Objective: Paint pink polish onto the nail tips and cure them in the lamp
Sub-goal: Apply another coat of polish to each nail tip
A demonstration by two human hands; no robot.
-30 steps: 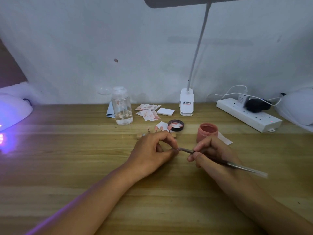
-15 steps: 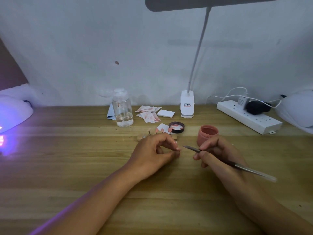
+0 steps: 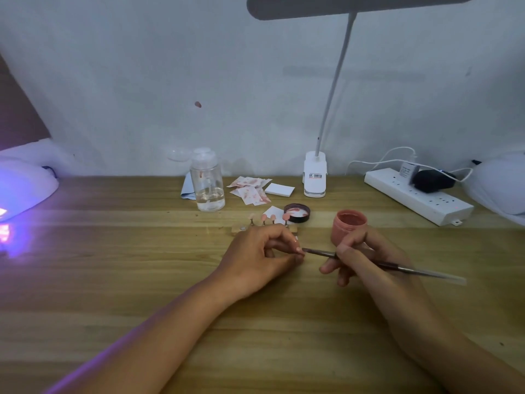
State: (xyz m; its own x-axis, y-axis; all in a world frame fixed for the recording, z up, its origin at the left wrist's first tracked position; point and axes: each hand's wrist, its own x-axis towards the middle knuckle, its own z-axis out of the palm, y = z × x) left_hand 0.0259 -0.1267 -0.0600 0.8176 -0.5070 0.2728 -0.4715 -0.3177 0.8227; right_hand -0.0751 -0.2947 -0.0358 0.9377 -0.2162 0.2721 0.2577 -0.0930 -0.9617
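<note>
A person's left hand (image 3: 261, 257), resting on the wooden bench (image 3: 113, 280), pinches what appears to be a small nail tip (image 3: 298, 249) between curled fingers and thumb. The right hand (image 3: 366, 260) grips a slim brush (image 3: 318, 252) like a pen, its tip meeting the nail tip. Just behind the right hand stands an open pot of pink polish (image 3: 350, 226), its lid (image 3: 297, 213) lying nearby. More pink tips stand upright on a wooden holder (image 3: 237, 229) behind the left hand. At far left, the curing lamp (image 3: 25, 189) glows violet.
</note>
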